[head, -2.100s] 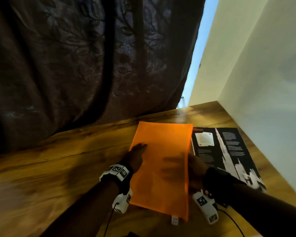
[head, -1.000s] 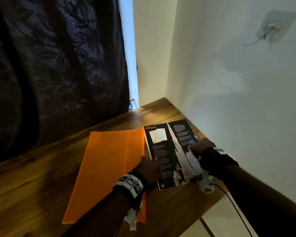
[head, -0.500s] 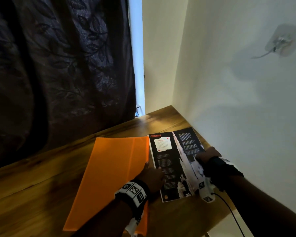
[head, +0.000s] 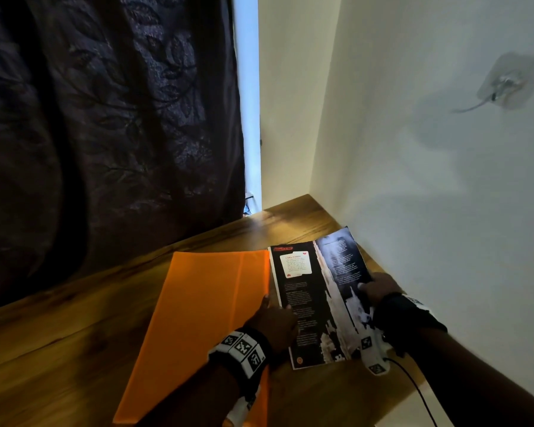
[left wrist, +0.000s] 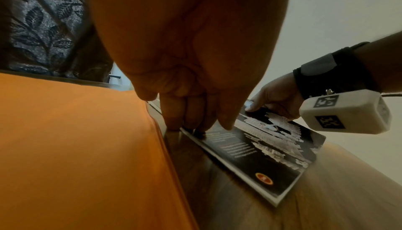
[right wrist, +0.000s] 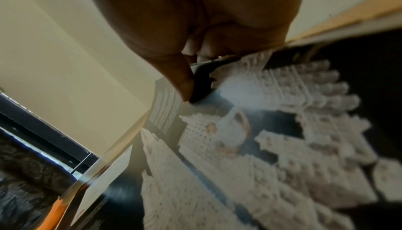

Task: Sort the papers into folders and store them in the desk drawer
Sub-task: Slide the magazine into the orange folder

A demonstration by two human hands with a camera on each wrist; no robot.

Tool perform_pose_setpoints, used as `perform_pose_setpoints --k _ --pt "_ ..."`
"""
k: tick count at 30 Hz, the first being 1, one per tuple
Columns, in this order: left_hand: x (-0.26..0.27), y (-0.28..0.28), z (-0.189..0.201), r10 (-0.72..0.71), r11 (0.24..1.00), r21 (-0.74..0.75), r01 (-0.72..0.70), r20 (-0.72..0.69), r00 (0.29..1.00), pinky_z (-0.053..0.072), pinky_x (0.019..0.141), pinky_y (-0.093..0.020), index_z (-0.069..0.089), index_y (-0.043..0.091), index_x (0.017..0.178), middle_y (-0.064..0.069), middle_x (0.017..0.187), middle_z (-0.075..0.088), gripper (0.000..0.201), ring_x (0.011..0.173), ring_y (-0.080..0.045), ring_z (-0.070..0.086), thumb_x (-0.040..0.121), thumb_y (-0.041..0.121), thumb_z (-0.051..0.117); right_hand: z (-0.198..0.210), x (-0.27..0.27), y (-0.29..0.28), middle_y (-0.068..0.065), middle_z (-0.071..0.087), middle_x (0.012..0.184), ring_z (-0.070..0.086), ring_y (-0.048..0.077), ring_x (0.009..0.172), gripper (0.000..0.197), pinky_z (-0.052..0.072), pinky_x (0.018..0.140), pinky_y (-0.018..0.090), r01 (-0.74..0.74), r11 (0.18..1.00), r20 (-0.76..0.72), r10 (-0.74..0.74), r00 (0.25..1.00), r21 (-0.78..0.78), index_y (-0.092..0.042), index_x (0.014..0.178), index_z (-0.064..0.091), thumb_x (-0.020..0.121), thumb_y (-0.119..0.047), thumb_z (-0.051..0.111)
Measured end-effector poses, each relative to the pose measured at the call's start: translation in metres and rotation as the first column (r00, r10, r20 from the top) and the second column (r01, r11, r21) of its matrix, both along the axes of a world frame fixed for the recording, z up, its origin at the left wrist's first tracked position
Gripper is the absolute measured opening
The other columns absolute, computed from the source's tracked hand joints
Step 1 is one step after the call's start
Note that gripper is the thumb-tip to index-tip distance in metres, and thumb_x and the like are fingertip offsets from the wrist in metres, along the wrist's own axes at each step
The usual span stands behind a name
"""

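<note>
An orange folder is lying flat on the wooden bench, with a dark printed paper lying just beside it on the right, near the wall. The left hand is resting at the paper's left edge, its curled fingertips gripping that edge where it meets the bench. The right hand is pinching the paper's right edge between thumb and fingers, lifting that side slightly. A dark patterned curtain is hanging behind the bench.
</note>
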State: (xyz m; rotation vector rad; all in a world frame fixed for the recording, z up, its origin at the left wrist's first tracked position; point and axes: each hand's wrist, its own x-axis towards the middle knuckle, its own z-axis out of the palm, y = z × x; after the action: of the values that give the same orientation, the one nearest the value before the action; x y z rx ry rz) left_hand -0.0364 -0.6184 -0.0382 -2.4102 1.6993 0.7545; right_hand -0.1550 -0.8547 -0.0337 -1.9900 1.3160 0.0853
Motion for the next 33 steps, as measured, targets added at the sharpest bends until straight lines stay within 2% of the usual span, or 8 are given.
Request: perform_pose_setpoints --k 3,6,11,14,20,24,29,33 --pt "0.004 0.001 0.007 0.025 0.998 -0.05 -0.029 -0.082 0.996 0.003 0.12 -0.058 0.057 0.019 0.126 -0.007 0.132 0.058 0.034 0.126 -0.025 0.052 0.101 0.036 0.041 -0.008 -0.013 -0.001 0.013 0.066 0.086 0.062 0.026 0.078 0.013 0.044 0.071 0.027 0.028 0.997 0.029 -0.027 0.999 -0.067 -0.009 0.09 0.072 0.08 -0.017 0.071" --pt "0.019 0.001 0.011 0.175 0.94 -0.216 -0.264 -0.359 0.917 0.04 0.108 -0.039 0.057 0.022 0.127 -0.003 0.131 0.06 0.034 0.12 -0.023 0.057 0.097 0.036 0.052 -0.01 -0.032 -0.001 0.016 0.07 0.088 0.066 0.028 0.089 0.025 0.043 0.072 0.028 0.067 0.985 0.153 -0.043 0.987 -0.159 -0.003 0.101 0.074 0.082 -0.018 0.073" --pt "0.027 -0.013 0.033 0.248 0.597 -0.329 -0.731 -0.791 0.559 0.041 0.096 -0.027 0.027 0.025 0.144 0.011 0.135 0.049 0.058 0.121 -0.009 0.05 0.096 0.022 0.06 0.014 -0.056 0.019 0.015 0.073 0.097 0.062 0.02 0.085 0.019 0.046 0.08 0.03 0.188 0.98 0.58 -0.118 0.806 -0.062 -0.005 0.105 0.073 0.087 -0.008 0.067" --pt "0.033 -0.032 0.037 0.126 0.435 -0.293 -0.851 -0.916 0.38 0.048 0.099 -0.038 0.05 0.016 0.131 -0.003 0.131 0.062 0.038 0.115 -0.016 0.062 0.095 0.024 0.058 0.032 -0.052 0.029 0.019 0.072 0.098 0.063 0.024 0.082 0.014 0.054 0.077 0.038 0.184 0.981 0.719 -0.174 0.673 0.065 -0.01 0.101 0.071 0.089 -0.006 0.064" --pt "0.021 -0.046 0.064 -0.023 0.251 -0.466 -0.849 -0.879 0.476 0.052 0.096 -0.033 0.047 0.008 0.137 -0.008 0.13 0.062 0.039 0.118 -0.02 0.061 0.1 0.019 0.048 0.049 -0.034 0.036 0.012 0.072 0.107 0.068 0.026 0.1 0.022 0.055 0.086 0.04 0.2 0.975 0.86 -0.186 0.475 0.1 -0.015 0.11 0.067 0.09 -0.006 0.062" --pt "0.021 -0.041 0.059 -0.046 0.238 -0.495 -0.836 -0.865 0.499 0.05 0.1 -0.034 0.048 0.01 0.134 -0.003 0.131 0.062 0.038 0.121 -0.016 0.059 0.098 0.021 0.052 0.053 -0.033 0.04 -0.001 0.074 0.098 0.07 0.018 0.094 0.02 0.057 0.077 0.029 0.207 0.972 0.902 -0.189 0.388 0.114 -0.015 0.105 0.067 0.087 -0.006 0.066" --pt "0.013 -0.037 0.047 -0.068 0.277 -0.462 -0.843 -0.884 0.462 0.049 0.094 -0.02 0.047 0.011 0.139 -0.001 0.133 0.061 0.038 0.121 -0.009 0.059 0.102 0.011 0.047 0.046 -0.031 0.045 -0.011 0.075 0.097 0.07 0.009 0.095 0.024 0.056 0.076 0.021 0.196 0.968 0.898 -0.224 0.379 0.159 -0.02 0.106 0.067 0.087 -0.004 0.066" --pt "0.011 -0.04 0.049 -0.06 0.283 -0.459 -0.842 -0.885 0.462 0.047 0.101 -0.031 0.051 0.018 0.137 0.001 0.131 0.063 0.037 0.121 -0.012 0.059 0.1 0.021 0.05 0.049 -0.032 0.046 -0.013 0.075 0.091 0.07 0.006 0.087 0.021 0.055 0.069 0.017 0.238 0.952 0.911 -0.262 0.318 0.19 -0.013 0.107 0.066 0.088 -0.004 0.064"
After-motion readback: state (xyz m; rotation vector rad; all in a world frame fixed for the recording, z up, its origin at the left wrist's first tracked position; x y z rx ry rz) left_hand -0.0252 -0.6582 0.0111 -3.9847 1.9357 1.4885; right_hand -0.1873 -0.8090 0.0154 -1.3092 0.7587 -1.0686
